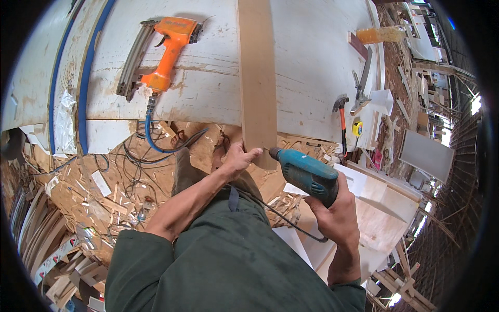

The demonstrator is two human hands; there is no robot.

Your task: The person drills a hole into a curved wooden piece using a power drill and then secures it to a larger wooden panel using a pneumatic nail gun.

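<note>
A long light-brown board lies across the white work table, its near end jutting past the front edge. My left hand grips that end at its left side, thumb extended over it. My right hand is closed round the handle of a teal-and-black corded drill, its chuck pointing left at the board's end, close by my left thumb. Whether the bit touches the wood I cannot tell. An orange pneumatic nail gun with a blue hose rests on the table to the left.
A hammer, yellow tape measure, metal tool and amber bottle are at the table's right. Below lie scraps, cables and offcuts on the floor. Stacked strips stand lower left, pale panels at right.
</note>
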